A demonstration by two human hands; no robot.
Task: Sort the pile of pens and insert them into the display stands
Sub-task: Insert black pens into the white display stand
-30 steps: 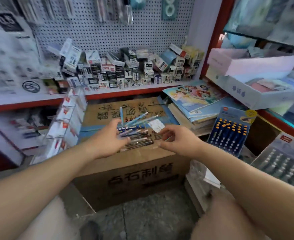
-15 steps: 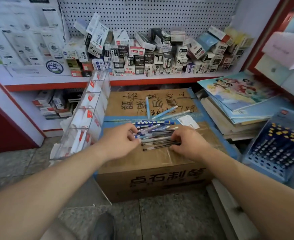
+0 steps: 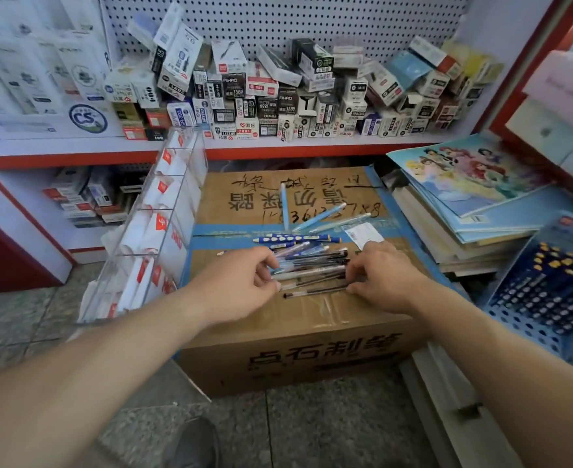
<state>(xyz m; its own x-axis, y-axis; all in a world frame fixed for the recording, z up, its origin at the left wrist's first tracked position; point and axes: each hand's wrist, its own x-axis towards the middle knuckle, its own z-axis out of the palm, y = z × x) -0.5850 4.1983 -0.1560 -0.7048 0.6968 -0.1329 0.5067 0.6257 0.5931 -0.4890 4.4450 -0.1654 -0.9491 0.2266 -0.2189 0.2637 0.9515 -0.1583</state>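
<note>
A pile of dark and clear pens [image 3: 312, 270] lies crosswise on top of a cardboard box [image 3: 298, 332]. My left hand [image 3: 241, 285] has curled fingers and thumb on the left ends of the pile. On the other side, my right hand [image 3: 383, 278] pinches the right ends. Behind the pile lie two blue dotted pens [image 3: 298, 238] and three light-blue pens [image 3: 320, 214]. A clear acrylic display stand [image 3: 153, 231] leans at the box's left. A blue display stand [image 3: 545, 295] full of pens sits at the right.
A shelf [image 3: 278, 146] behind the box carries many small pen cartons below a pegboard. Stacked books [image 3: 474, 197] lie right of the box. A small white label [image 3: 364, 235] rests on the box top. Grey tiled floor [image 3: 312, 427] runs in front.
The view has swung left and closer to the box. Both hands have closed in on the two ends of the pen pile, the right hand dropping from mid-air onto it.
</note>
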